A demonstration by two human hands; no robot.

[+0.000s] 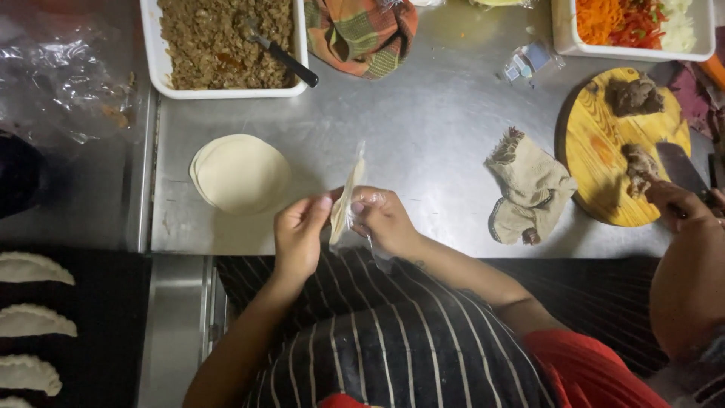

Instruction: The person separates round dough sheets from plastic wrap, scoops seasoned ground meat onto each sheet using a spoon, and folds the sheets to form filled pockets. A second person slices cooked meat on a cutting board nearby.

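dough disc point(346, 198) edge-on, long axis upright, between both hands' fingertips point(326, 204)

Brushed metal table point(423, 121), round wooden board point(596, 143), frayed cloth rag point(529, 189), matt dough discs point(242, 172)

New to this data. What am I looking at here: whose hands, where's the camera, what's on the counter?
There is one picture, taken by a camera worn on a person's head, looking straight down. No machine: the person works with bare hands over a steel counter.

The left hand and right hand together hold a thin dough round edge-on, with clear plastic film clinging to it.

On the counter lie a stack of dough rounds, a white tray of cooked mince with a spoon in it, a beige rag and a tray of shredded vegetables. Folded pastries lie on a dark surface at lower left.

At right, another person's hand works with a blade on a round wooden board.
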